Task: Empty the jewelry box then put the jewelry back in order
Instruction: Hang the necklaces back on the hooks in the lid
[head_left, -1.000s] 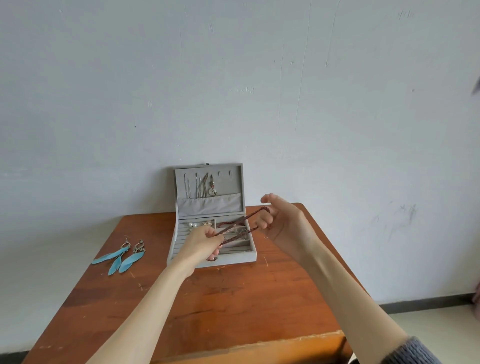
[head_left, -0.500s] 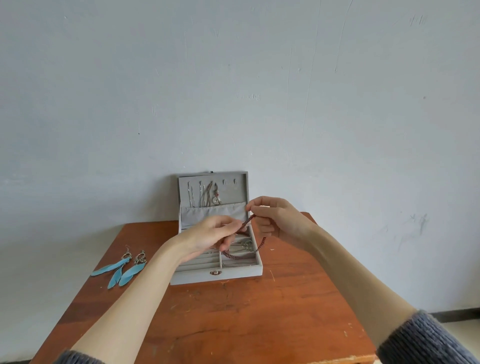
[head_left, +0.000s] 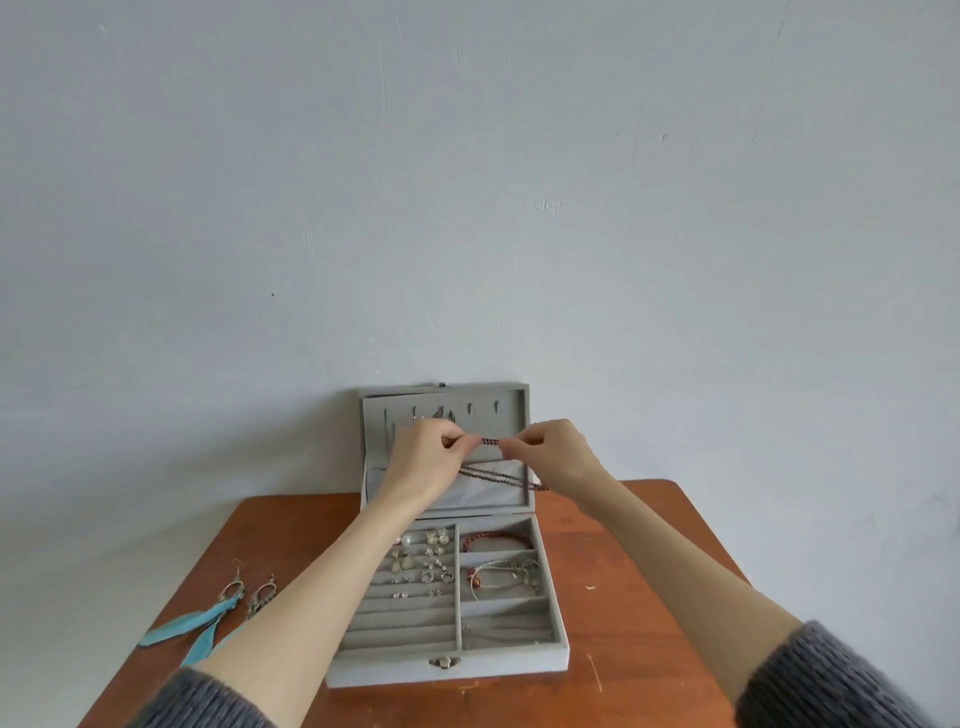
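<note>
A grey jewelry box (head_left: 447, 660) stands open on the wooden table (head_left: 623, 597), its lid (head_left: 511, 410) upright against the wall. My left hand (head_left: 421, 462) and my right hand (head_left: 558, 454) both pinch a dark red beaded necklace (head_left: 491, 441) in front of the lid's hooks; its loop (head_left: 498, 477) hangs below across the lid pocket. Earrings (head_left: 421, 558) fill the left slots of the tray. A red bead bracelet (head_left: 496, 540) and a thin cord bracelet (head_left: 501, 577) lie in the right compartments.
A pair of blue feather earrings (head_left: 208, 621) lies on the table left of the box. The box's back touches the pale wall (head_left: 467, 208). Bare wood shows right of the box and along the table's front.
Both hands have lifted the beaded necklace from above the tray up to the lid's hooks. The view has moved closer and looks further down into the box.
</note>
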